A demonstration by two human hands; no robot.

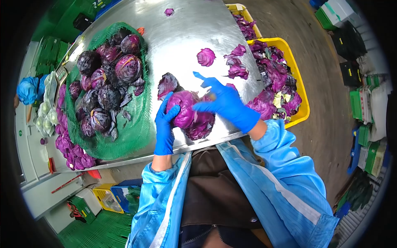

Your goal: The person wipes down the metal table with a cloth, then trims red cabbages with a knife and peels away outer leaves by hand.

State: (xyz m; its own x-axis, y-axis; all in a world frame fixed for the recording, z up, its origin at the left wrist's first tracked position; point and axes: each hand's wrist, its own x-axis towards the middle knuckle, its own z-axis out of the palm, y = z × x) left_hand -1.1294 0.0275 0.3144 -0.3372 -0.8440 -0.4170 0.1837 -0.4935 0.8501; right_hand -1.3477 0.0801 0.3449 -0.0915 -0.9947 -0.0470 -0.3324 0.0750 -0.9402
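Observation:
My left hand (pixel 166 122), in a blue glove, holds the left side of a purple cabbage (pixel 183 108) over the metal table's front edge. On the cabbage's right is my right hand (pixel 221 99), also gloved in blue, with its fingers spread and the forefinger pointing up and left. Something small and yellowish near its palm is too blurred to name. Loose purple leaves (pixel 200 126) lie under and beside the cabbage. A darker leaf (pixel 167 85) rests just behind it.
Dark cabbages (pixel 108 97) sit on a green net (pixel 136 134) at the left. Trimmed leaves fill a yellow crate (pixel 304 91) at the right, with another yellow crate (pixel 248 14) behind. Peeled cabbages (pixel 74 155) line the far left. A person in blue (pixel 28 90) stands beyond.

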